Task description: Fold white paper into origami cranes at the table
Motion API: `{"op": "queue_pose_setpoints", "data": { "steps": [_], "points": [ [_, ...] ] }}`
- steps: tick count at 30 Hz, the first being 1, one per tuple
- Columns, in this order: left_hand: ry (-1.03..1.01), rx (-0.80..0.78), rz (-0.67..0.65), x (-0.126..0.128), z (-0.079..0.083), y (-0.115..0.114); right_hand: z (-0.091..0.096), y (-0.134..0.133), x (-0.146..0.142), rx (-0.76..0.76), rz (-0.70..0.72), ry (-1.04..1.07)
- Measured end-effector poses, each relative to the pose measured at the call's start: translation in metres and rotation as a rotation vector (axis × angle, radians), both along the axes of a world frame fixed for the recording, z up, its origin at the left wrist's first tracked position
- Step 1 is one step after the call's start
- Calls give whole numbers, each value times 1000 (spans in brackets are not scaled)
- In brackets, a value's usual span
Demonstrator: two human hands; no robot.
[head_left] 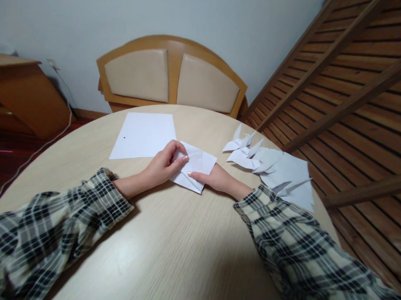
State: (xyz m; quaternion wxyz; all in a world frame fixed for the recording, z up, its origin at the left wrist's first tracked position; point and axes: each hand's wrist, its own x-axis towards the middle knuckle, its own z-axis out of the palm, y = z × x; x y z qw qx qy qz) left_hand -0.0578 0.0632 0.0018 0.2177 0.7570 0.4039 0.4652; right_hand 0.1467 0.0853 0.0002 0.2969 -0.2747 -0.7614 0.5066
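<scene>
Between my two hands is a folded sheet of white paper (pixel 195 161), with creases and layered flaps showing on its upper face. My left hand (pixel 168 164) pinches it at the left side, thumb on top and fingers curled at the edge. From the right, my right hand (pixel 215 177) grips it with the thumb laid on top; its other fingers are hidden underneath. The paper is just above or against the round table (pixel 168 247); I cannot tell which.
A flat white sheet (pixel 147 134) with a small dark mark lies beyond my left hand. Several folded paper cranes (pixel 242 152) stand at the right, some on another white sheet (pixel 287 165). Past the far table edge is a padded wooden headboard (pixel 174 72); a slatted wooden panel (pixel 357 100) leans at right.
</scene>
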Motion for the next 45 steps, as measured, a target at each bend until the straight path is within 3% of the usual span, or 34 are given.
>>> {"op": "queue_pose_setpoints", "data": {
  "steps": [5,11,16,22,45],
  "points": [
    [-128,-103,-28,0,-3,1,0,0,0,-43,-19,31],
    [-356,-268,-178,3,0,2,-1,3,3,-14,-54,49],
    [-264,-309,-122,2,0,6,0,3,3,1,-93,54],
    [-118,-484,-128,1,-2,8,0,2,2,4,-112,55],
    [-123,-433,-206,-3,-6,8,-4,5,5,-16,-87,57]
  ]
}}
